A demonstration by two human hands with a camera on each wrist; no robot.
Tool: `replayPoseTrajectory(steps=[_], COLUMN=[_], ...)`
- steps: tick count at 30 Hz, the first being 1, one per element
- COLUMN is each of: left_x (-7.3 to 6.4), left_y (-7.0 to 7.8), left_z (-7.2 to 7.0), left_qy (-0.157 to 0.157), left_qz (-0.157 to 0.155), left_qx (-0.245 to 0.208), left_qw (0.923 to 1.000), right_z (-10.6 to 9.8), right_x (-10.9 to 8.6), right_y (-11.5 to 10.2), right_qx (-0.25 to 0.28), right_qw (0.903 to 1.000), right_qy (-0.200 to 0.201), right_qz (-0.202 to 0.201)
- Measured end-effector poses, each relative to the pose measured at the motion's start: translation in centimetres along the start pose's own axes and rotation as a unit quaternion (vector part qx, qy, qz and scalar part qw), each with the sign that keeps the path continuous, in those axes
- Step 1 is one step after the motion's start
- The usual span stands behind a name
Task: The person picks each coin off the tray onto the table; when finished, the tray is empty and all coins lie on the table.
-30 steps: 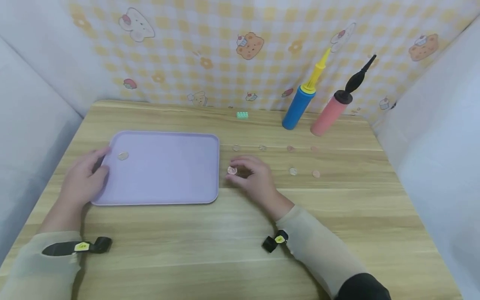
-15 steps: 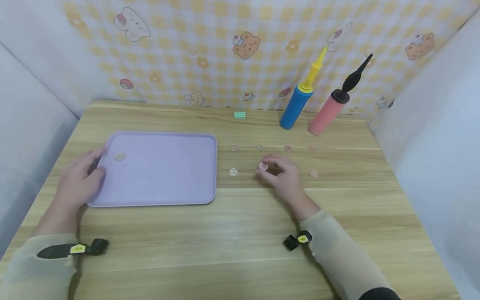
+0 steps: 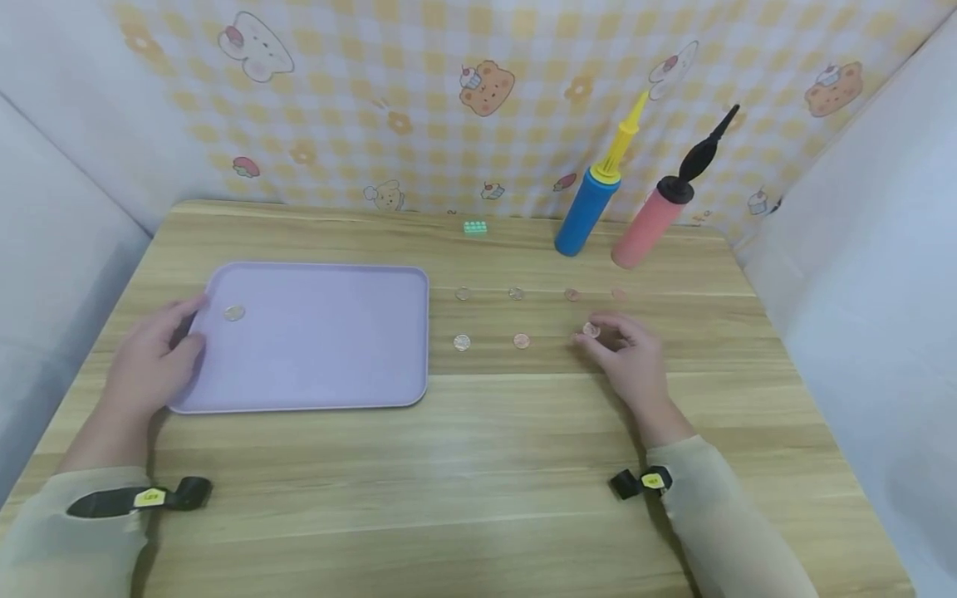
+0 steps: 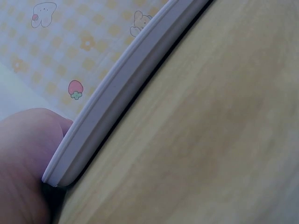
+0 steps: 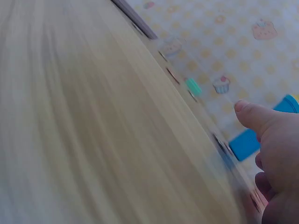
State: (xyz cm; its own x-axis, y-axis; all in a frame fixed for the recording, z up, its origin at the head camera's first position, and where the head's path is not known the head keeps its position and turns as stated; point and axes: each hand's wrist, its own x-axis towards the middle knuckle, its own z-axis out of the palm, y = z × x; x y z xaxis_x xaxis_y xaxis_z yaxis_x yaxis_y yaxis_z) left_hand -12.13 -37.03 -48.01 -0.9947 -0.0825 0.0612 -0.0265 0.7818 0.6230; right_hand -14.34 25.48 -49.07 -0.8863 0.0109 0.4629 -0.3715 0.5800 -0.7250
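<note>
A lavender tray (image 3: 321, 365) lies on the wooden table's left half, with one coin (image 3: 234, 313) near its upper left corner. At the tray's left rim, my left hand (image 3: 153, 357) grips the edge; in the left wrist view this hand (image 4: 28, 158) meets the tray's side wall (image 4: 117, 88). My right hand (image 3: 631, 361) pinches a small coin (image 3: 591, 330) between thumb and fingers, right of the tray. Left of that hand, a silvery coin (image 3: 462, 342) and a copper-coloured coin (image 3: 521, 340) lie in the front row. Whatever lies beneath the right hand is hidden.
Several coins form a back row, among them a silvery coin (image 3: 516, 293) and a reddish coin (image 3: 571, 295). A green toy brick (image 3: 474, 227) sits near the back edge. A blue pump (image 3: 586, 214) and a pink pump (image 3: 650, 224) stand against the patterned cloth (image 3: 336, 108).
My right hand has moved right along the front row, a coin between its fingers throughout. The silvery and copper-coloured coins behind it have come into view. My left hand stays at the tray.
</note>
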Motion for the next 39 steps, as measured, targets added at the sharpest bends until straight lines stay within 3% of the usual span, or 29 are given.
replayPoseTrajectory(steps=[5, 11, 24, 31, 39], left_x=[-0.1, -0.2, -0.1, -0.1, 0.0], left_y=[0.0, -0.2, -0.1, 0.2, 0.1], left_z=[-0.1, -0.1, 0.0, 0.0, 0.1], left_qy=[-0.001, -0.002, -0.003, -0.006, -0.005], left_qz=[-0.004, -0.011, -0.012, -0.018, -0.012], left_qx=[0.002, -0.002, 0.002, 0.002, 0.0], left_qw=[1.0, 0.9999, 0.9999, 0.9998, 0.9999], right_z=[-2.0, -4.1, -7.6, -9.5, -10.2], right_x=[-0.1, -0.2, -0.3, -0.4, -0.5], right_y=[1.3, 2.4, 4.4, 5.3, 5.2], right_qx=[0.017, -0.041, -0.154, -0.172, -0.193], right_qw=[0.9995, 0.9975, 0.979, 0.9759, 0.969], right_qy=[0.024, 0.041, 0.015, -0.023, -0.039], right_qz=[0.008, 0.04, 0.133, 0.132, 0.149])
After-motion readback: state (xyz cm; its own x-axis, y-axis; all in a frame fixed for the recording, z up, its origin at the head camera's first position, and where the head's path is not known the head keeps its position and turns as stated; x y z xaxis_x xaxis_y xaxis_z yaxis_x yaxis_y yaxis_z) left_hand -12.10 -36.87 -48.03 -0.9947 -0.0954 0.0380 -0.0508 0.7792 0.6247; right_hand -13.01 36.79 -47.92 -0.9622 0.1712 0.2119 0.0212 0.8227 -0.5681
